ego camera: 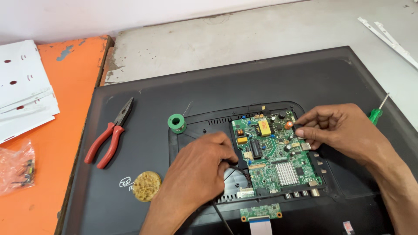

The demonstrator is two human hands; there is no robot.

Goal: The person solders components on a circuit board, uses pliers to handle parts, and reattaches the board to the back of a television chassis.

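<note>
A green circuit board [278, 152] lies on the back of a black flat-screen television [305, 78]. My left hand [196, 174] rests at the board's left edge, fingers curled around a thin black tool or cable whose end runs toward me. My right hand [337, 130] is at the board's upper right edge, with fingertips pinched on a small dark part near an orange capacitor. A silver heat sink [287, 173] sits low on the board.
Red-handled pliers [109, 135], a green solder spool [176, 122] and a round yellow flux tin [146, 186] lie on the television's back. A green-handled screwdriver [376, 114] is behind my right hand. White strips [24, 87] and a bag of parts [17, 167] sit on the orange table.
</note>
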